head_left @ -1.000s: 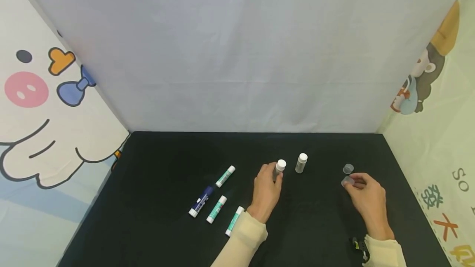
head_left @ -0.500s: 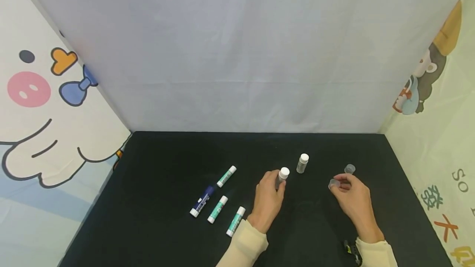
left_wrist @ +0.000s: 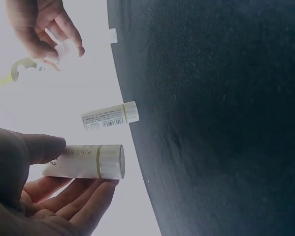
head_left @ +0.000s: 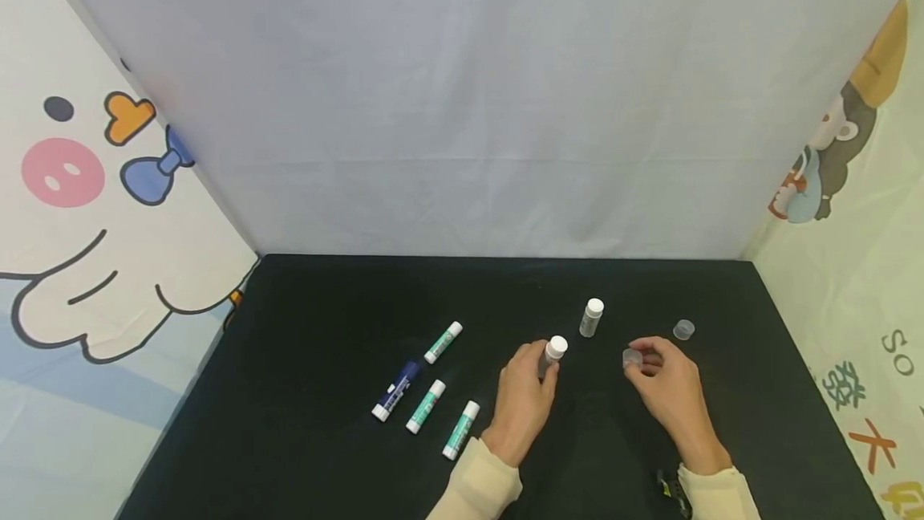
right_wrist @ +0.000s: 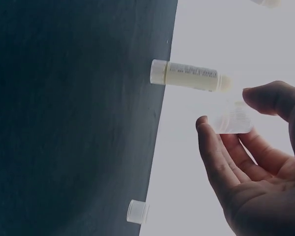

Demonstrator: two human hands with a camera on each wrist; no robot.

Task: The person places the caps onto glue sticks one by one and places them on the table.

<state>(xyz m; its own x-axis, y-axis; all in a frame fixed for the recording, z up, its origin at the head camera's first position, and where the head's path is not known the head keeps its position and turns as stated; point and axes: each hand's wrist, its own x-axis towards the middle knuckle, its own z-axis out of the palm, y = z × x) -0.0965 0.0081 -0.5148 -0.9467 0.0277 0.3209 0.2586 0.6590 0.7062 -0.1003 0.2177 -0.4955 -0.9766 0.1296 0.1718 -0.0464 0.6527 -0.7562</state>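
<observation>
My left hand (head_left: 524,400) grips an upright glue stick (left_wrist: 83,162) with a pale printed label; its white top shows in the head view. To the right, my right hand (head_left: 671,392) pinches a small translucent cap (right_wrist: 236,118) between thumb and fingers, level with the held stick and apart from it. A second glue stick (head_left: 591,318) stands upright on the table behind and between the hands. Its rounded, pale glue tip (right_wrist: 224,83) is bare in the right wrist view. Behind my right hand, another translucent cap (head_left: 683,330) rests on the table.
On the black table (head_left: 325,303) left of my hands lie several more sticks: a dark blue one (head_left: 397,389) and green-and-white ones, such as the nearest green stick (head_left: 460,429). A pale cloth (head_left: 462,143) hangs behind the table, with printed panels at both sides.
My right hand has moved left with the cap, toward the left hand. My left hand has drawn the glue stick slightly nearer to me and to the right.
</observation>
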